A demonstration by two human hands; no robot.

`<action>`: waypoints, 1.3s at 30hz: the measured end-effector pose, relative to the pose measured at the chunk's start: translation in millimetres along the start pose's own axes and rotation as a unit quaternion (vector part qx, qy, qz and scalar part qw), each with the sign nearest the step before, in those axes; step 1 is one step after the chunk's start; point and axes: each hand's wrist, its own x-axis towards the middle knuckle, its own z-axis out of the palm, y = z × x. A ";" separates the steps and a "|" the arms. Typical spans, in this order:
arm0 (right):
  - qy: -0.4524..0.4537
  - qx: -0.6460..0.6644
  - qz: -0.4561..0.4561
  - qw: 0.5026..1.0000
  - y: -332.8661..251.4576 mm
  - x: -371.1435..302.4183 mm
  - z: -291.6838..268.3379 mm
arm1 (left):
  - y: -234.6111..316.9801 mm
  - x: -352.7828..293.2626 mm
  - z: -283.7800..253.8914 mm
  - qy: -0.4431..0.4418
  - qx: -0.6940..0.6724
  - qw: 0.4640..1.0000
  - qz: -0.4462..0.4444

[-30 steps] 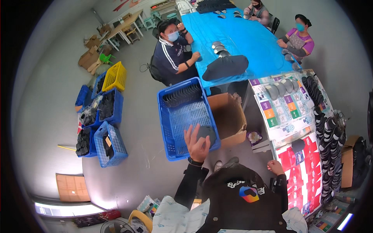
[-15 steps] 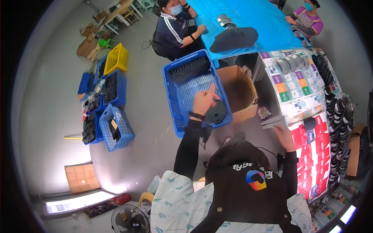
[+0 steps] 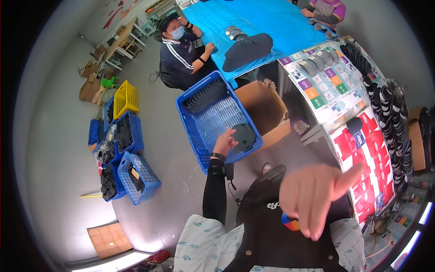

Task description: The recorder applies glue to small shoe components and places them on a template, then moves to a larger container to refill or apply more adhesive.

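Note:
My left hand (image 3: 224,142) is over the near end of a blue plastic crate (image 3: 183,105), fingers partly spread and nothing visible in them. Beside its fingertips, inside the crate, lies a dark grey flat piece (image 3: 244,137) with a notched edge; whether the fingers touch it I cannot tell. A row of thin, curved black pieces (image 3: 206,96) stands at the crate's far end. Close to the camera, my right hand (image 3: 317,195) is raised in front of my dark apron, slightly blurred, its fingers stretched out and holding nothing.
An open cardboard box (image 3: 276,131) adjoins the crate. On the right, a table covered with printed sheets (image 3: 340,97) carries curved grey and black pieces. A blue-covered table (image 3: 290,27) lies beyond, with two people seated at it. Stacked crates (image 3: 129,131) stand on the left.
My right hand has risen from beside the red-covered table edge to close before the camera. My left hand has drawn back from the notched piece. The view has shifted.

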 end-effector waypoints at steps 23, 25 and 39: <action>0.805 -0.323 0.472 0.156 -98.7 -745.0 383.5 | -191.4 -91.0 72.2 -0.140 0.453 0.873 -0.115; 0.525 -0.387 0.752 0.095 -90.6 -782.9 473.1 | -200.1 -59.5 109.5 -0.218 0.469 0.846 -0.128; 0.864 -0.170 -0.017 0.475 -92.7 -593.8 293.0 | -39.8 -47.7 129.4 -0.105 -0.091 0.976 0.165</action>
